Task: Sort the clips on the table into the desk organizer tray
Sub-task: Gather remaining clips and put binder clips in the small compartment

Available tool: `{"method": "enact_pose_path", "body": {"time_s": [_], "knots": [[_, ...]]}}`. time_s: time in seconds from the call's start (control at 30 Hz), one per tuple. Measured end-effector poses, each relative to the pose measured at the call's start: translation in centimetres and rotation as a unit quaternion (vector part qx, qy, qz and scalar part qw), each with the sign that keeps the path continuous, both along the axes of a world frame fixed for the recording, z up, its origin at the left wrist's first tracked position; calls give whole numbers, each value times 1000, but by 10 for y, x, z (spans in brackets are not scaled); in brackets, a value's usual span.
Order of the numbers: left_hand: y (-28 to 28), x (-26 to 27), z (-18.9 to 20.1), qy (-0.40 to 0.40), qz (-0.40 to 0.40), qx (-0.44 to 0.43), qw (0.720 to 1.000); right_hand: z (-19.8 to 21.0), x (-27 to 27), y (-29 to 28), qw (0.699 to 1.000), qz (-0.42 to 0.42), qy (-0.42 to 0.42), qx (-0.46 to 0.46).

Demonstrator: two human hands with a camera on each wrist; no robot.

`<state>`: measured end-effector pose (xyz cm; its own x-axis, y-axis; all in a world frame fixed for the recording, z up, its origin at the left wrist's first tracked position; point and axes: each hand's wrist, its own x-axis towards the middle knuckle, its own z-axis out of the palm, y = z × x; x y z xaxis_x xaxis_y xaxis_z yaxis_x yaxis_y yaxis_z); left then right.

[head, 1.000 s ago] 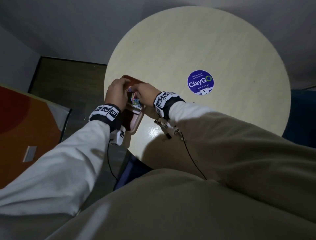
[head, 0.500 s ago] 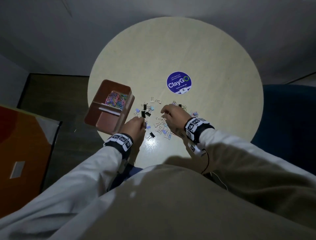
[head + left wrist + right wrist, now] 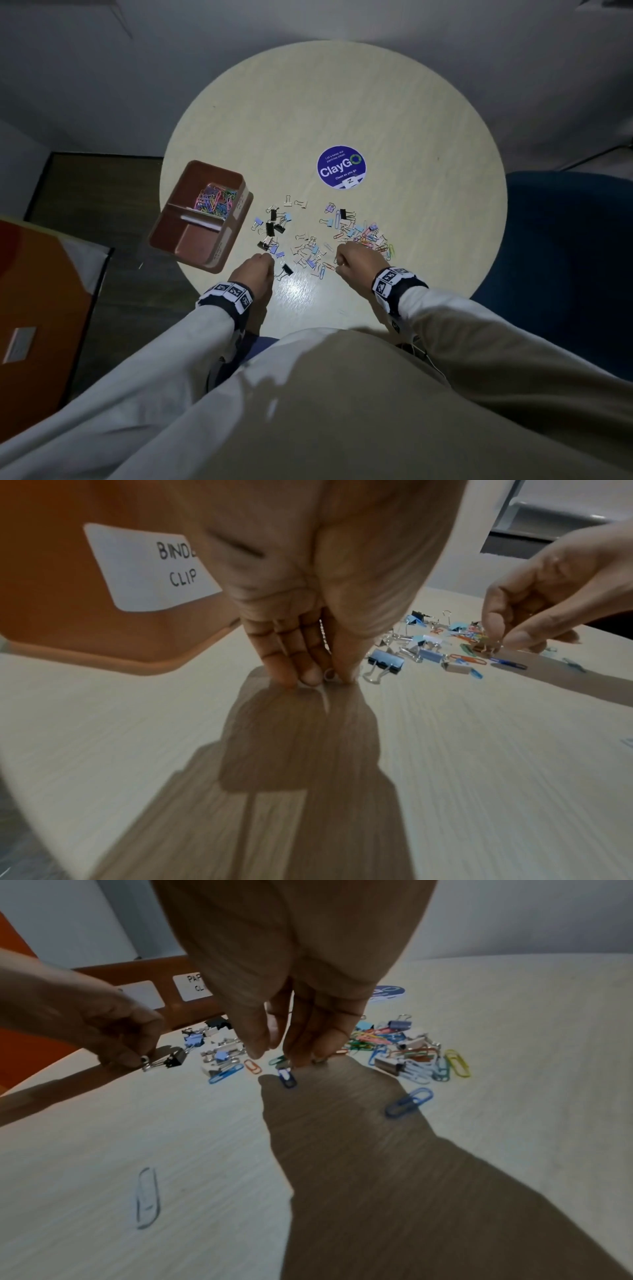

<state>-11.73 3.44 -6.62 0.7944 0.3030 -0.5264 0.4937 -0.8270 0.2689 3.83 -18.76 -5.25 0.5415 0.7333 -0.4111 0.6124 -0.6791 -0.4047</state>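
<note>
The brown organizer tray (image 3: 178, 236) sits at the table's left edge, partly overhanging it. Coloured paper clips (image 3: 215, 202) fill its far compartment; the near one shows bare floor. Its wall carries a "BINDER CLIP" label (image 3: 150, 566). Binder clips and paper clips (image 3: 308, 240) lie scattered mid-table. My left hand (image 3: 265, 262) pinches the wire handle of a black binder clip (image 3: 171, 1059) that rests on the table. My right hand (image 3: 342, 262) reaches down with curled fingers, its fingertips (image 3: 303, 1061) at a blue paper clip (image 3: 287, 1079). Whether it grips anything is hidden.
A round purple "ClayGO" sticker (image 3: 341, 168) lies beyond the clips on the round pale table (image 3: 394, 102). A blue chair (image 3: 565, 240) stands to the right, and an orange panel (image 3: 34, 291) to the left. A lone pale paper clip (image 3: 147, 1198) lies near the front edge.
Both hands left the tray and came back to the scattered clips near the table's front. The left hand has taken hold of a black binder clip's handle.
</note>
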Motion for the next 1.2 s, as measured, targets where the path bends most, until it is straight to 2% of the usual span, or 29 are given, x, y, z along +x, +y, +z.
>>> {"method": "enact_pose_path", "body": {"time_s": [0.13,0.23,0.33,0.43,0.57,0.63,0.7,0.77,0.83,0.9,0.97,1.07,1.2], "knots": [[-12,8,5,-73,39,-27,996,1,-12,13,1000,16,-20,14],[-24,18,10,-102,34,-68,992,-1,-17,22,999,31,-35,-11],[-33,27,12,-107,16,-94,990,-2,-19,24,998,41,-34,-37],[-44,34,13,-111,32,-125,985,-2,-20,22,997,45,-35,-46],[-54,42,15,-67,13,-169,983,3,-16,13,1000,24,-7,-2],[-60,49,18,-67,-14,-193,979,1,-10,4,999,-7,29,25],[-65,59,20,-64,-43,-175,982,2,-3,-5,993,-71,84,45],[-69,72,21,-79,-69,-134,985,5,2,-14,961,-175,191,93],[-73,86,19,-86,-96,-96,987,6,7,-24,919,-270,250,139],[-80,100,18,-80,-118,-69,987,6,12,-34,902,-318,242,163],[-89,114,20,-82,-139,-50,986,4,18,-44,901,-341,212,163],[-103,131,21,-91,-181,-22,979,2,26,-57,916,-356,140,122],[-119,149,24,-74,-197,26,977,-2,33,-73,944,-321,49,51]]}}
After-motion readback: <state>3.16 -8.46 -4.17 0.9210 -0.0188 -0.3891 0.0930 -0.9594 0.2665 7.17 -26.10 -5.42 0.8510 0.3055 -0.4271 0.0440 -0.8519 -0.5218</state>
